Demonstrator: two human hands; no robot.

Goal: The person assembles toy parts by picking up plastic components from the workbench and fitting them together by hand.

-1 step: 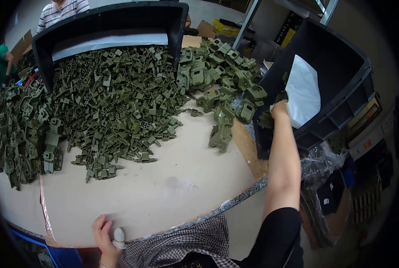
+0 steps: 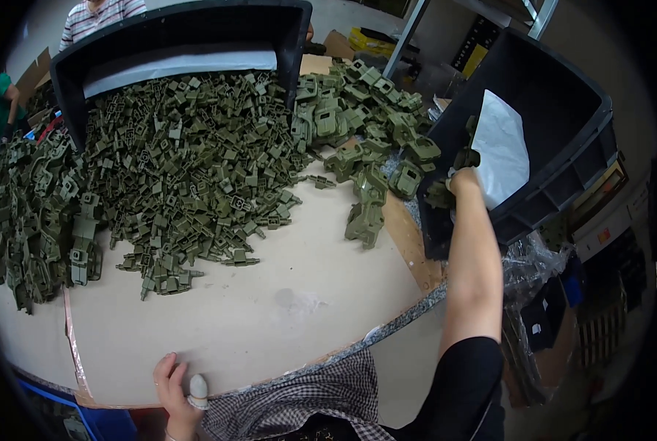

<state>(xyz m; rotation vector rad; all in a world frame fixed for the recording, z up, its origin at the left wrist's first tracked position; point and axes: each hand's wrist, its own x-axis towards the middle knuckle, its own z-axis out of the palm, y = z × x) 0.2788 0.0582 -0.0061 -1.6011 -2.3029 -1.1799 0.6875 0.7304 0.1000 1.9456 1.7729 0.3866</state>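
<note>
My left hand (image 2: pixel 175 393) rests at the near table edge with its fingers spread and nothing in them. A pale finger cot (image 2: pixel 198 386) covers its thumb. My right arm stretches out to the right, and my right hand (image 2: pixel 463 181) is inside a tilted black bin (image 2: pixel 545 95). Its fingers are hidden behind the back of the hand. Just beyond it is a dark green plastic part (image 2: pixel 466 157); another green part (image 2: pixel 438 195) lies at its left. White sheet material (image 2: pixel 501 151) lies beside the hand in the bin.
Small green plastic parts (image 2: pixel 196 162) spill from a second black bin (image 2: pixel 181 26) onto the table (image 2: pixel 269 323). Larger green shells (image 2: pixel 38 220) are heaped at the left; more green shells (image 2: pixel 369 191) lie near the right bin. Clear plastic wrap (image 2: pixel 530 268) hangs below that bin.
My right hand has shifted slightly to the right inside the bin, and the green part beyond it shows more clearly. My left hand stays nearly in place.
</note>
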